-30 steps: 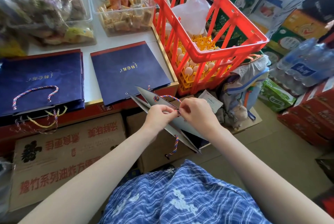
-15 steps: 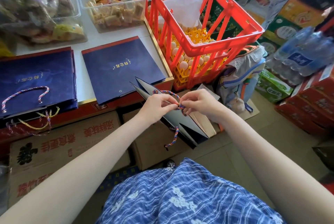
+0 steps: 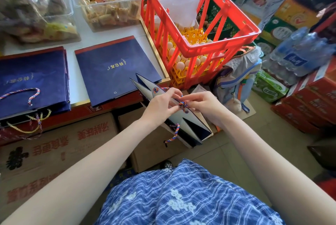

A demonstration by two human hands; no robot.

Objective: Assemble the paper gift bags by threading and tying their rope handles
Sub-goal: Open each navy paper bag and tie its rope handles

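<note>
Head view: I see knot [image 3: 183, 105] now formed at bag [image 3: 183, 124] panel, loose loop half second ago. Left hand [image 3: 160, 105], right hand [image 3: 204, 104] together, pinching rope, cinching. Bag held off counter edge; tail dangles below.

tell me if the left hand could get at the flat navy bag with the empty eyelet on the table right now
Probably not right away: the flat navy bag lies uncovered, just beyond the left hand, but that hand and the right hand are both pinching the rope knot on the held bag.
</note>
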